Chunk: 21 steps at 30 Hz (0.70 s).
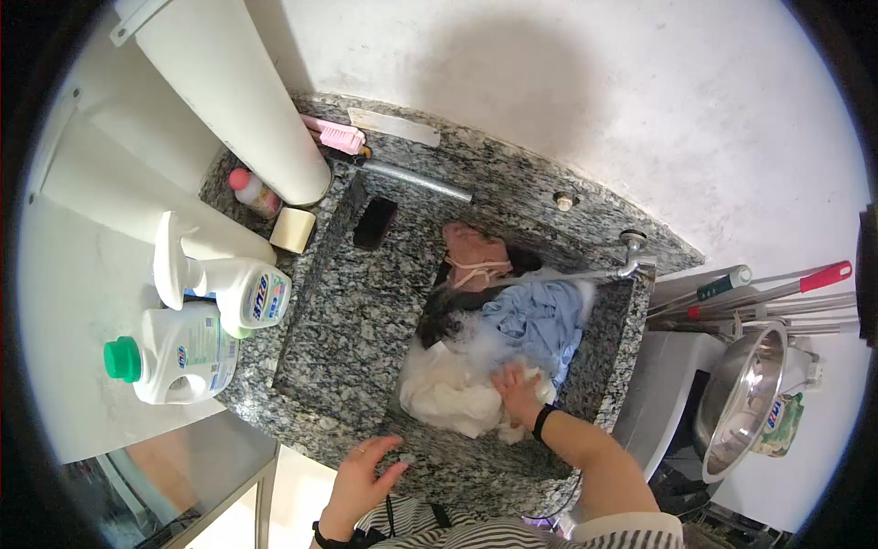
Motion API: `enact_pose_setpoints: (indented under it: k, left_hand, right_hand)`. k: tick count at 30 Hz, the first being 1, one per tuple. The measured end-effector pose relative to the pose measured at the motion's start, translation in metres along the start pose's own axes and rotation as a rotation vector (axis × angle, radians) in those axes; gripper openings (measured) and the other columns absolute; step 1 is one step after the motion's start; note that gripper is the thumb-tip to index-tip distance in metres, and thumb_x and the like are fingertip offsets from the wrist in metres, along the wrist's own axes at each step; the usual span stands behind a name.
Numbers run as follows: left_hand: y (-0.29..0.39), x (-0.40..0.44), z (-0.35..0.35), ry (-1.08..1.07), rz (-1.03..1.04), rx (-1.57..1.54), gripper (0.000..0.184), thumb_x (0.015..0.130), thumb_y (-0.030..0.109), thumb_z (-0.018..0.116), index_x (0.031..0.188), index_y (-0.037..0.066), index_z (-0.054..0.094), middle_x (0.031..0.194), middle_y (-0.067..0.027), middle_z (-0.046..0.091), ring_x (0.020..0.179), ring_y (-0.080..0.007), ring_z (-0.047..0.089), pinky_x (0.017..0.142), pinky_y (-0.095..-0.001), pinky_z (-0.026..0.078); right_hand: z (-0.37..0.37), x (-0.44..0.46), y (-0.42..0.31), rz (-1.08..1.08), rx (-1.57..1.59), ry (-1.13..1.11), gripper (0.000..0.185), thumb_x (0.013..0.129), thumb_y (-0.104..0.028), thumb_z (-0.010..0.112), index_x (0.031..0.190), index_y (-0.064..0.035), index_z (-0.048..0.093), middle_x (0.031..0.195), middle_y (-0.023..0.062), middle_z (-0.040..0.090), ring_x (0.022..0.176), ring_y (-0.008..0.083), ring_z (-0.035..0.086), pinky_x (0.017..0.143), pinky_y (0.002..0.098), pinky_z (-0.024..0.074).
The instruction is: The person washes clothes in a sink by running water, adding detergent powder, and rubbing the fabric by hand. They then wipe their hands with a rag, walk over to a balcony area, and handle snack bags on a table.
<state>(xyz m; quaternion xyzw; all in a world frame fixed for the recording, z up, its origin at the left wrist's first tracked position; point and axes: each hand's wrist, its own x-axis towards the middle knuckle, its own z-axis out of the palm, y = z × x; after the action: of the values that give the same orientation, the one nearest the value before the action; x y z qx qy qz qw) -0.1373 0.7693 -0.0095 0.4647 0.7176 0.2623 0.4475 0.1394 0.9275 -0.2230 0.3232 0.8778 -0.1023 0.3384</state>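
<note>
Right hand (pixel 519 397) rests on crumpled cream-white fabric (pixel 446 399) in a speckled grey granite sink (pixel 631 352), its grip impossible to tell, while the left hand (pixel 363 473) hovers spread and empty nearby; the fabric looks soft, likely water-heavy and slippery with white foamy suds (pixel 472 343), best gathered by a bunched fold

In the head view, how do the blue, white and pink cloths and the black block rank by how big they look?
1. White cloth and blue cloth: too alike to rank
2. Pink cloth
3. Black block
</note>
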Motion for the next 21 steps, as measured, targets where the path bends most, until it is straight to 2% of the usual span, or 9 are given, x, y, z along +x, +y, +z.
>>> enact_pose_setpoints:
  k: [3, 5, 9, 11, 12, 14, 18, 20, 21]
  left_hand:
    - [0.003, -0.004, -0.005, 0.024, 0.008, 0.011, 0.035, 0.077, 0.021, 0.067, 0.109, 0.008, 0.058, 0.104, -0.0154, 0.059, 0.097, -0.0347, 0.056, 0.082, -0.0391, 0.046]
    - [0.002, -0.007, -0.009, 0.036, 0.022, 0.003, 0.035, 0.077, 0.021, 0.067, 0.109, 0.008, 0.058, 0.104, -0.0155, 0.059, 0.097, -0.0348, 0.056, 0.082, -0.0391, 0.046]
    - [-0.004, -0.016, -0.011, 0.046, 0.07, -0.007, 0.035, 0.078, 0.021, 0.066, 0.109, 0.008, 0.058, 0.104, -0.0156, 0.059, 0.097, -0.0346, 0.056, 0.082, -0.039, 0.046]
    - [-0.005, -0.017, -0.013, 0.03, 0.072, -0.014, 0.035, 0.077, 0.02, 0.066, 0.108, 0.007, 0.058, 0.104, -0.0156, 0.059, 0.097, -0.034, 0.056, 0.082, -0.0384, 0.045]
    - [-0.004, -0.018, -0.013, 0.029, 0.07, -0.013, 0.035, 0.077, 0.02, 0.066, 0.108, 0.007, 0.058, 0.104, -0.0156, 0.059, 0.097, -0.034, 0.056, 0.082, -0.0384, 0.045]
    - [-0.003, -0.019, -0.013, 0.03, 0.048, -0.015, 0.035, 0.077, 0.02, 0.067, 0.108, 0.007, 0.058, 0.104, -0.0156, 0.059, 0.097, -0.0341, 0.056, 0.082, -0.038, 0.045]
    - [0.0, -0.019, -0.01, 0.037, 0.052, -0.029, 0.035, 0.076, 0.02, 0.067, 0.108, 0.006, 0.058, 0.104, -0.0156, 0.059, 0.097, -0.0342, 0.056, 0.082, -0.0379, 0.045]
    - [0.0, -0.019, -0.007, 0.047, 0.061, -0.016, 0.035, 0.076, 0.019, 0.067, 0.107, 0.006, 0.058, 0.104, -0.0154, 0.059, 0.096, -0.0341, 0.056, 0.081, -0.0379, 0.045]
    - [-0.002, -0.02, -0.005, 0.047, 0.059, -0.012, 0.035, 0.076, 0.019, 0.067, 0.107, 0.006, 0.058, 0.104, -0.0154, 0.059, 0.096, -0.0341, 0.056, 0.081, -0.0379, 0.045]
  right_hand:
    - [0.041, 0.029, 0.006, 0.094, -0.001, 0.005, 0.07, 0.062, -0.03, 0.074, 0.125, -0.0142, 0.047, 0.135, 0.0191, 0.033, 0.122, 0.0377, 0.035, 0.087, 0.0494, 0.0442]
    - [0.068, 0.057, 0.028, 0.033, 0.223, -0.043, 0.047, 0.067, -0.017, 0.064, 0.113, -0.0157, 0.057, 0.117, 0.0104, 0.05, 0.107, 0.0345, 0.05, 0.08, 0.0451, 0.0478]
    - [-0.056, 0.004, 0.035, 0.006, 0.213, -0.036, 0.046, 0.06, -0.016, 0.067, 0.106, -0.0122, 0.062, 0.107, 0.0107, 0.053, 0.103, 0.0307, 0.051, 0.076, 0.0377, 0.0497]
    - [-0.099, -0.017, 0.032, 0.036, 0.272, 0.23, 0.04, 0.059, -0.011, 0.065, 0.098, -0.0107, 0.064, 0.098, 0.0097, 0.051, 0.098, 0.0313, 0.05, 0.075, 0.0396, 0.0492]
    - [-0.125, -0.026, 0.031, 0.035, 0.273, 0.229, 0.04, 0.059, -0.011, 0.065, 0.098, -0.0107, 0.064, 0.098, 0.0097, 0.051, 0.098, 0.0313, 0.05, 0.075, 0.0396, 0.0492]
    - [-0.173, -0.04, 0.027, 0.012, 0.295, 0.445, 0.034, 0.062, -0.006, 0.061, 0.096, -0.0115, 0.063, 0.098, 0.0079, 0.049, 0.097, 0.0306, 0.049, 0.082, 0.0354, 0.0465]
    - [-0.207, -0.039, 0.01, 0.011, 0.503, 0.688, 0.04, 0.065, -0.003, 0.058, 0.104, -0.0109, 0.058, 0.107, 0.0095, 0.049, 0.105, 0.0312, 0.045, 0.089, 0.0438, 0.0423]
    - [-0.195, -0.02, -0.006, -0.037, 0.22, 0.987, 0.05, 0.067, -0.004, 0.056, 0.116, -0.0122, 0.051, 0.119, 0.0123, 0.046, 0.112, 0.0338, 0.042, 0.096, 0.0529, 0.0334]
    - [-0.172, -0.003, -0.015, -0.156, 0.321, 0.93, 0.058, 0.067, -0.005, 0.056, 0.124, -0.0128, 0.046, 0.131, 0.0139, 0.039, 0.118, 0.0357, 0.038, 0.1, 0.0571, 0.0245]
